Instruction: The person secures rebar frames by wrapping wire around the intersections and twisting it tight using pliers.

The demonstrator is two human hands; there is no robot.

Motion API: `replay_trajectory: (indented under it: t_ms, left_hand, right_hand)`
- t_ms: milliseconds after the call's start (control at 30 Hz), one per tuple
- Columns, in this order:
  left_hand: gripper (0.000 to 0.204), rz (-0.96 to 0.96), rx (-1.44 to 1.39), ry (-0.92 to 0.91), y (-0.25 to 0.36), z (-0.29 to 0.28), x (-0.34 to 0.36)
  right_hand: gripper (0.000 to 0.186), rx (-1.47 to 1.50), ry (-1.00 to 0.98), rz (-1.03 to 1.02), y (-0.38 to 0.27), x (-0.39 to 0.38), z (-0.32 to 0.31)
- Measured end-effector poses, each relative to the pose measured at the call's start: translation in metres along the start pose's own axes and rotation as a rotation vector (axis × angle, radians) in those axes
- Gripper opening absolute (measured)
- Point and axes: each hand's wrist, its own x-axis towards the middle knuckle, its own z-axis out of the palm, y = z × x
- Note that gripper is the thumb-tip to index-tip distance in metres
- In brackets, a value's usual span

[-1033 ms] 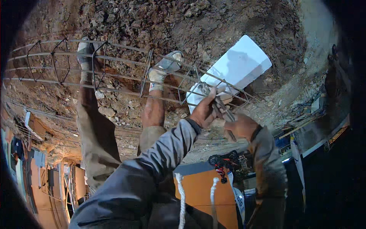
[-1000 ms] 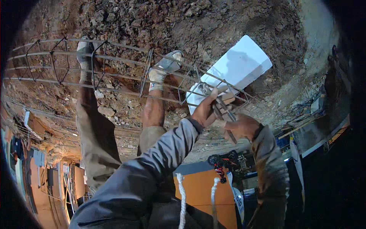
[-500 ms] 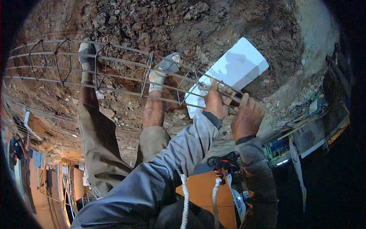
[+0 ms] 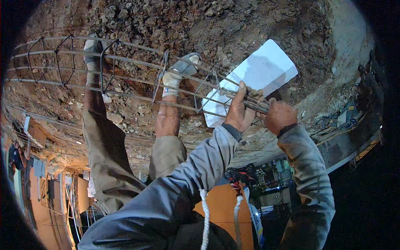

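Note:
A long rebar cage (image 4: pixel 133 62) of thin bars and square stirrups stretches from the far left to my hands. My left hand (image 4: pixel 241 112) is closed round its right end, thumb up and fingers partly hidden behind the metal. Among the bars there lies a long-handled metal tool (image 4: pixel 250 101), which looks like tying pincers. Its jaws point left, beside my left thumb. My right hand (image 4: pixel 281 116) is closed on the handle end of this tool. Beneath the cage end, a white board (image 4: pixel 266 62) with rounded corners rests tilted on the dirt.
Rough brown soil with stones (image 4: pixel 250 21) spreads ahead. My shoes (image 4: pixel 187 64) stand under or beside the cage. A concrete strip (image 4: pixel 352 33) borders the right side. Further bars (image 4: pixel 50 118) lie at the left, and an orange surface (image 4: pixel 223 208) shows below my arms.
My right hand has moved right and slightly down, its forearm swinging outward. The tool's handles now show between my hands. My left hand has shifted only a little.

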Motion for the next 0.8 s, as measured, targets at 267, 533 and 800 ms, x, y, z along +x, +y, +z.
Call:
replay_trajectory:
  t_ms: [267, 533, 800]
  left_hand:
    - [0.046, -0.032, 0.409, 0.279, 0.004, 0.012, -0.003]
    - [0.038, -0.133, 0.088, 0.054, -0.001, -0.006, -0.018]
    - [0.036, -0.017, 0.257, 0.259, 0.003, 0.006, -0.009]
  right_hand:
    - [0.037, 0.1, -0.214, 0.086, 0.003, 0.005, 0.026]
    - [0.063, 0.292, -0.913, -0.155, 0.035, 0.024, 0.03]
    - [0.053, -0.069, 0.429, 0.061, -0.026, -0.04, 0.045]
